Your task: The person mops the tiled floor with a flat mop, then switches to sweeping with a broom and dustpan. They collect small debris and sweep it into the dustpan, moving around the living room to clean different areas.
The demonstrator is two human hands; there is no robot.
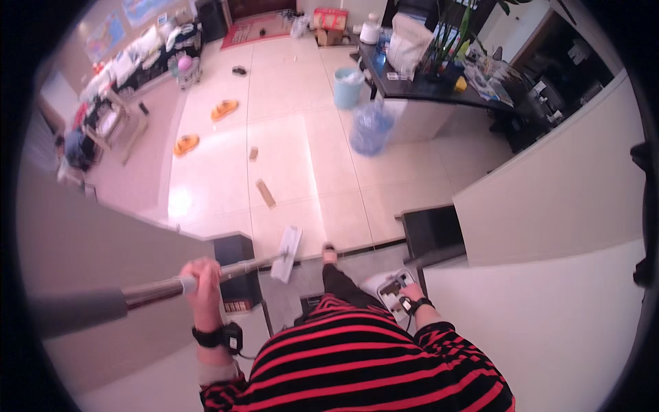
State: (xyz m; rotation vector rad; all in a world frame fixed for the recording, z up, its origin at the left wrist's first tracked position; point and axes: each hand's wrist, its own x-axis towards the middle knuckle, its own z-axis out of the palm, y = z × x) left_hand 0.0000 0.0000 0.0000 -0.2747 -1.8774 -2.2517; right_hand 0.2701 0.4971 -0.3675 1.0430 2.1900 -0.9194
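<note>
My left hand (pixel 202 278) is closed around the metal handle of a flat mop (pixel 286 253). The mop's grey grip end reaches out to the left, and its flat, pale head rests low near the edge between the grey and cream floors. At my right side, my right hand (pixel 413 296) grips the edge or handle of a white-rimmed container (pixel 395 287). Dark and brown shapes show inside it, too small to make out. My fingers partly cover its near side.
Two flat cardboard pieces (pixel 266 193) and orange slippers (pixel 224 110) lie on the tiled floor. A light-blue bin (pixel 348 88) and a large clear-blue water jug (pixel 372 128) stand by the dark table (pixel 439 89). Walls flank me; a dark cabinet (pixel 432 232) stands right.
</note>
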